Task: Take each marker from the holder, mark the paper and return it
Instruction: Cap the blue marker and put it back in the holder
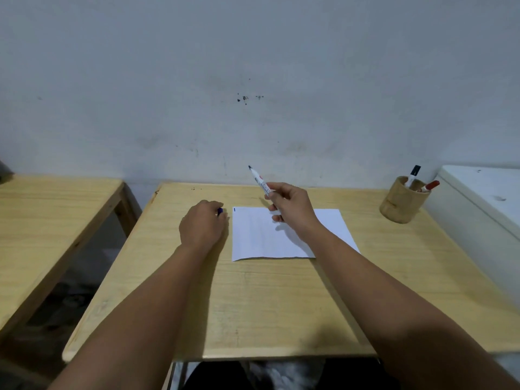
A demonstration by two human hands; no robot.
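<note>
Right, your right hand (292, 209) pinches the uncapped marker (260, 182); left hand (202, 225) fingers closed round its blue cap (220, 211) — recap squarely.

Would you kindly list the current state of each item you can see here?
Right hand: raised over the paper, gripping an uncapped marker.
Uncapped marker: tip up, off the paper.
Left hand: closed on a blue cap.
Blue cap: off its marker.
Paper: flat, one small blue mark at its far left corner.
Holder: upright, two capped markers inside.
</note>
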